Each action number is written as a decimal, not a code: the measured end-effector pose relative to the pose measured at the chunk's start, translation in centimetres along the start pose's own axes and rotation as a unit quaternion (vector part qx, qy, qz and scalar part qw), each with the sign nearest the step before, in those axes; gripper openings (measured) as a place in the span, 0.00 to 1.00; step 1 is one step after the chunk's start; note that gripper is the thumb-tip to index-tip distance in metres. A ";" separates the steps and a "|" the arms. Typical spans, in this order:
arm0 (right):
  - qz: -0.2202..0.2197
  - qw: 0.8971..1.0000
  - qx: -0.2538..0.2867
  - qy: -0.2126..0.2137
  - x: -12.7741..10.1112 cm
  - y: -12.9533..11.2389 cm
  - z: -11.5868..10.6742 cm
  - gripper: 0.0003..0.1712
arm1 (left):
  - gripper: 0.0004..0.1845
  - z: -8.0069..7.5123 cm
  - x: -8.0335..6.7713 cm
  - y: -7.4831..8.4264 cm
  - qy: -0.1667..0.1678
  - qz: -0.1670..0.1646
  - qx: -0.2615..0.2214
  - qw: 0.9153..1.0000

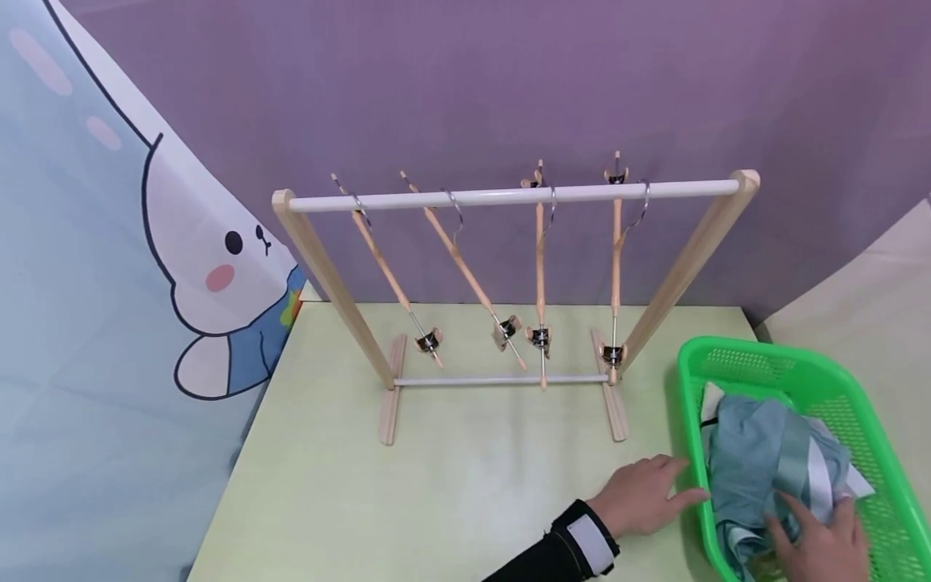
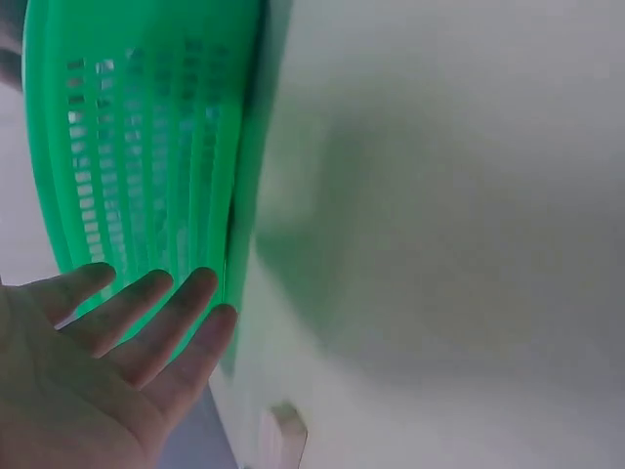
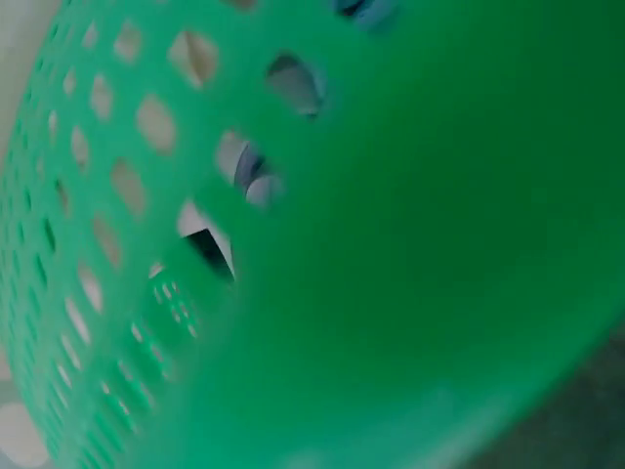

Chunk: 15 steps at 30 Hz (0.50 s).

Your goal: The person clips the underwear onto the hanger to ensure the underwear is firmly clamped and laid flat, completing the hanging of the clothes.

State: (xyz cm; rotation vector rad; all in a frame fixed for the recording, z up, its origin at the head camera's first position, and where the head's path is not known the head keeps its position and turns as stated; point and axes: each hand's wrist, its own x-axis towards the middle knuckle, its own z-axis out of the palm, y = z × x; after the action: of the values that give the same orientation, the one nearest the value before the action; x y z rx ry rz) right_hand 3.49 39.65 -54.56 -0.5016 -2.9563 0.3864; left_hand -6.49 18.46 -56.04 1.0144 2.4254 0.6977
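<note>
A green plastic basket (image 1: 883,453) stands at the right of the table, with folded blue-grey clothes (image 1: 752,444) with white parts inside. Over the near part of the clothes is my right hand (image 1: 829,546), its fingers spread and touching the cloth; the lower part of the hand is cut off by the frame. My left hand (image 1: 643,495) is at the basket's left side, fingers extended and thumb near the rim. In the left wrist view the same hand (image 2: 107,371) shows spread fingers beside the perforated wall (image 2: 146,186). The right wrist view holds only the basket wall (image 3: 420,225), close up.
A wooden rack with a white rail (image 1: 494,197) stands on the pale table (image 1: 465,493). Several clip hangers (image 1: 458,259) hang from it by metal hooks. Behind is a purple backdrop (image 1: 465,89); a blue cloth with a cartoon animal (image 1: 211,242) hangs at left.
</note>
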 end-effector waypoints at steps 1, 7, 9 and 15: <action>0.013 1.000 0.006 -0.003 0.0 -0.1 0.0 0.21 | 0.36 0.2 0.0 0.3 -0.009 -0.006 -0.015 1.000; 0.016 0.999 0.030 0.000 0.1 -0.5 -0.1 0.23 | 0.39 1.5 -0.1 1.6 -0.031 -0.046 -0.117 0.992; 0.047 0.998 0.038 -0.029 0.3 -0.7 -0.4 0.25 | 0.41 2.0 -0.2 1.8 -0.032 -0.049 -0.159 0.986; 0.135 0.983 0.072 -0.101 1.0 -1.5 -1.4 0.26 | 0.38 2.9 -0.1 2.3 -0.025 -0.049 -0.266 0.962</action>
State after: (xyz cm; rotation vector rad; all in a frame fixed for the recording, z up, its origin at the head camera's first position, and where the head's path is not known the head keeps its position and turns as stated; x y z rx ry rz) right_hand 2.28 38.96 -52.69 -0.8986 -3.0241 0.7126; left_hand -3.59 20.60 -56.90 0.6759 2.0506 1.1858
